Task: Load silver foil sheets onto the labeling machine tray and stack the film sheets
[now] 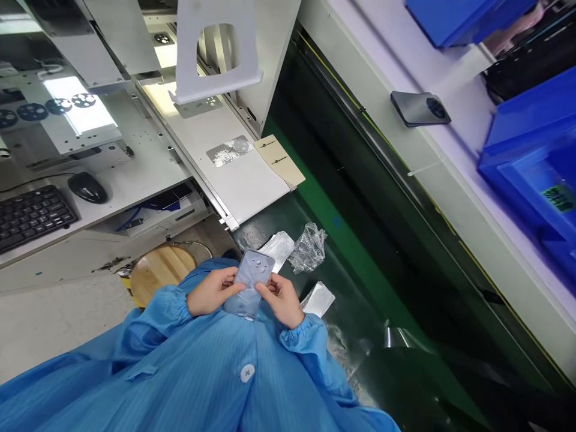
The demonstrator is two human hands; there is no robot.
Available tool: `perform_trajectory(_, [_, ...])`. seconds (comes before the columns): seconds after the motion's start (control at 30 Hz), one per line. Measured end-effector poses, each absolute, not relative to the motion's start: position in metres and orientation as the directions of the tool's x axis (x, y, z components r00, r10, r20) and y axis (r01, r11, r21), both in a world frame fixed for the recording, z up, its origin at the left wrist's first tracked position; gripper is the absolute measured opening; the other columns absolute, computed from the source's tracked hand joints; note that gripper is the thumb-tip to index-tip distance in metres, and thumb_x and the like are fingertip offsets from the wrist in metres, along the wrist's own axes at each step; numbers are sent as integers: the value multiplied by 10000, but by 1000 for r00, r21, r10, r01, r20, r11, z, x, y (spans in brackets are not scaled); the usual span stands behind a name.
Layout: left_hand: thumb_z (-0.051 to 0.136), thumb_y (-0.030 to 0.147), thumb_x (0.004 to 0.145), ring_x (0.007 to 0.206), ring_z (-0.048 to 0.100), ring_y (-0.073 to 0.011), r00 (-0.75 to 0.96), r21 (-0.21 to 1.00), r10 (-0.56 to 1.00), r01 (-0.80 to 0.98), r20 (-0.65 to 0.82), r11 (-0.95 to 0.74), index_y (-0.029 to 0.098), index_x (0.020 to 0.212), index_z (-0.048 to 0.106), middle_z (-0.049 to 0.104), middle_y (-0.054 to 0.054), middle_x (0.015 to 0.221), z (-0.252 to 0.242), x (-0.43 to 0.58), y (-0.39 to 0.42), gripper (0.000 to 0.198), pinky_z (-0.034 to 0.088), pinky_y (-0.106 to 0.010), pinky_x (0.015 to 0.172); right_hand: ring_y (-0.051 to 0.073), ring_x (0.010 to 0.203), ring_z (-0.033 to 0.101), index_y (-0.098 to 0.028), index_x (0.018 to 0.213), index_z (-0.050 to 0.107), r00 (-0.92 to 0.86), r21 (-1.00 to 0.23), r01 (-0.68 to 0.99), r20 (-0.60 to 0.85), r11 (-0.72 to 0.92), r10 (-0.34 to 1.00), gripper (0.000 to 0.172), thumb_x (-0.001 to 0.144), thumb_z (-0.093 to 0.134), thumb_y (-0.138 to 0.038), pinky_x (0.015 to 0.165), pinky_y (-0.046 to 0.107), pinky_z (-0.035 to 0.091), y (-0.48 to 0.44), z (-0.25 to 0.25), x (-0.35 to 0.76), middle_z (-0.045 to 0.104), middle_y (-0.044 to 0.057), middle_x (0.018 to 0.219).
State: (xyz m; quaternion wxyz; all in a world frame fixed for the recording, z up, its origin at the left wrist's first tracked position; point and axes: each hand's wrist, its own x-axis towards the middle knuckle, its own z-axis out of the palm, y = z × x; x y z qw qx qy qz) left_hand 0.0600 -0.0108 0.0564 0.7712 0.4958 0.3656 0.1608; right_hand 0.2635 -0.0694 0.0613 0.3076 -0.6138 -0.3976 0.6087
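Observation:
Close to my body I hold a bluish phone back panel [252,267], with round camera openings near its upper end and what looks like clear film over it. My left hand [215,292] grips its left edge, thumb lying on the face. On the opposite edge my right hand [282,298] is closed, its thumb pressing near the middle. Just beyond the panel lies a stack of pale panels [279,247] on the dark green surface. Beside that stack is a crumpled clear plastic wrap [309,247]. Another pale stack [318,299] sits right of my right hand.
A conveyor [252,192] ahead carries a film-covered panel [230,150]. At the left are a keyboard [33,216] and a mouse [88,187], with a wooden stool [159,273] below. Blue bins [531,144] and a dark panel [419,109] rest on the right bench.

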Motion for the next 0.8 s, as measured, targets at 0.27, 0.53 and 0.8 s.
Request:
perform_trajectory(0.27, [601, 413, 882, 961, 686, -262, 747, 879, 541, 120, -386, 461, 155, 1131, 621, 728, -76, 1047, 52, 55, -9, 359, 547, -328, 803, 174, 727, 604, -179, 974, 630, -113, -887, 217, -438, -408, 892, 413, 803, 664, -554, 606, 264, 492, -45, 73, 275, 629, 32, 796])
perform_trajectory(0.53, [632, 395, 879, 1062, 623, -256, 725, 914, 638, -31, -258, 405, 191, 1328, 504, 649, -84, 1208, 54, 60, -6, 510, 505, -365, 933, 123, 590, 498, -177, 719, 627, -164, -862, 478, -276, -168, 947, 343, 872, 599, -483, 549, 235, 415, 28, 127, 293, 563, -3, 637])
perform_trajectory(0.8, [696, 400, 842, 1022, 655, -252, 646, 815, 716, -248, -263, 524, 177, 1320, 459, 665, -112, 1184, 40, 46, 8, 578, 541, -360, 867, 167, 632, 581, -166, 848, 697, 172, -897, 430, -23, -96, 985, 337, 830, 587, -484, 569, 265, 463, 120, 108, 302, 662, 37, 740])
